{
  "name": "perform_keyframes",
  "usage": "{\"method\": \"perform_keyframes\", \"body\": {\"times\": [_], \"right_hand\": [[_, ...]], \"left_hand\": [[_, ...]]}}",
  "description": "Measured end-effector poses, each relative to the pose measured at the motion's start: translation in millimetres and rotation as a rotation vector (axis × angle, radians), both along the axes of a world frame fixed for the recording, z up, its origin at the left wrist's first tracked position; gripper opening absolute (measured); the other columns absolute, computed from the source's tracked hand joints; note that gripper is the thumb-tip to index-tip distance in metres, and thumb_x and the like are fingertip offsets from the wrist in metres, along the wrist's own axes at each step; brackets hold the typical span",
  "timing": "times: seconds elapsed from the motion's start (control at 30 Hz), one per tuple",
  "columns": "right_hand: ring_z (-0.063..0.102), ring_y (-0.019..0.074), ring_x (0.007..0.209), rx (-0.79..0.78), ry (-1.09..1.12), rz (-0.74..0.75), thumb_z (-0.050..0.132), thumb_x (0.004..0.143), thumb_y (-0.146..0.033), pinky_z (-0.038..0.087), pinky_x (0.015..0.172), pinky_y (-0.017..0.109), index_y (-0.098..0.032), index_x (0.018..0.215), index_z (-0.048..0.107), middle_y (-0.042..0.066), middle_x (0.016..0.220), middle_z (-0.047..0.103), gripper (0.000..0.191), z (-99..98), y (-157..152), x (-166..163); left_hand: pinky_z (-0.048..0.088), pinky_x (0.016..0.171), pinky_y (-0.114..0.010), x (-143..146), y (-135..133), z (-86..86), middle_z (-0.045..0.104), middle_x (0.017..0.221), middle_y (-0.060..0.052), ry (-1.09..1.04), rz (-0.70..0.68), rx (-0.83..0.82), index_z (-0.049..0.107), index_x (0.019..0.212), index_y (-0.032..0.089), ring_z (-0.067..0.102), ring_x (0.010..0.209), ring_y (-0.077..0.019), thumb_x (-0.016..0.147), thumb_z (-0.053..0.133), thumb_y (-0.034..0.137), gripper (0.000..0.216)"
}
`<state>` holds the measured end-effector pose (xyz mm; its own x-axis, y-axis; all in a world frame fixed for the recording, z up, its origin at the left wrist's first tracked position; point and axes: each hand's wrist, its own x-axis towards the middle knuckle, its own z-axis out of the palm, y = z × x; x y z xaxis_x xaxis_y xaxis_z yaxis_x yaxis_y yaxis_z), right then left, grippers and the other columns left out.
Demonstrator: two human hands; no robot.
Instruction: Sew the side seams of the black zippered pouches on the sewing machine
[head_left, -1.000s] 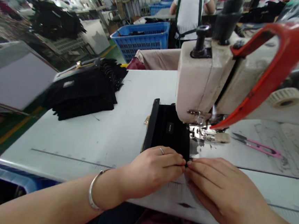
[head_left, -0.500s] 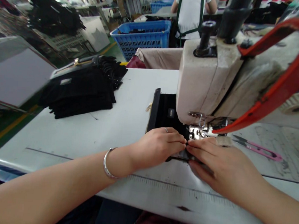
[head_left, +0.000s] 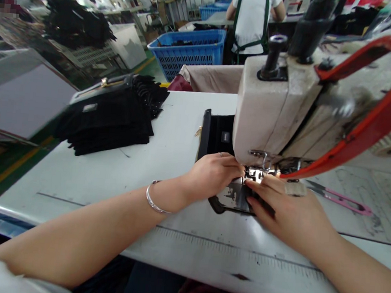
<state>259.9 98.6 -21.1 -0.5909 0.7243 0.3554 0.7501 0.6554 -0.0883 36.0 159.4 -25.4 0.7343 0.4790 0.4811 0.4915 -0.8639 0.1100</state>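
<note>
A black fabric piece (head_left: 219, 135) with a small label and a gold zipper pull at its left edge lies under the head of a sewing machine (head_left: 260, 111). My left hand (head_left: 213, 173), with a ring and a bracelet, has its fingers pressed together on the fabric just left of the presser foot (head_left: 255, 174). On the right side, my right hand (head_left: 287, 209) holds the fabric's near edge close to the foot, its fingertips partly hidden by the machine. The metal plate (head_left: 230, 195) shows between both hands.
A stack of black fabric pieces (head_left: 112, 121) lies at the table's left. Pink-handled thread snips (head_left: 346, 202) rest right of my right hand. Behind the table stand a blue basket (head_left: 190, 50) and a person in a white shirt (head_left: 250, 21). A red guard (head_left: 384, 99) arches over the machine.
Both hands and the black fabric have moved slightly away from me, toward the far side of the machine. More of the plate shows in front of the hands.
</note>
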Motion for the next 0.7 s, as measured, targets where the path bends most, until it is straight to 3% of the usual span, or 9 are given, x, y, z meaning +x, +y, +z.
{"method": "perform_keyframes", "body": {"times": [0.5,0.7], "right_hand": [[0.067,0.0295,0.097,-0.072,0.023,0.024,0.054,0.097,-0.027,0.052,0.079,0.044,-0.015,0.115,0.068,0.012,0.112,0.072,0.026,-2.2,2,0],[0.065,0.0289,0.092,-0.073,0.065,0.046,0.054,0.098,-0.027,0.049,0.078,0.044,-0.018,0.11,0.07,0.01,0.101,0.071,0.022,-1.1,0,4]], "left_hand": [[0.059,0.09,-0.027,-3,4,-4.1,0.078,0.097,-0.002,-0.016,0.001,-0.057,0.076,0.096,0.018,0.073,0.095,-0.014,0.1,0.051,0.011,0.026],[0.056,0.099,-0.038,-2,-13,15.0,0.075,0.106,-0.009,0.111,0.118,-0.12,0.073,0.109,0.013,0.069,0.104,-0.0218,0.098,0.054,0.015,0.022]]}}
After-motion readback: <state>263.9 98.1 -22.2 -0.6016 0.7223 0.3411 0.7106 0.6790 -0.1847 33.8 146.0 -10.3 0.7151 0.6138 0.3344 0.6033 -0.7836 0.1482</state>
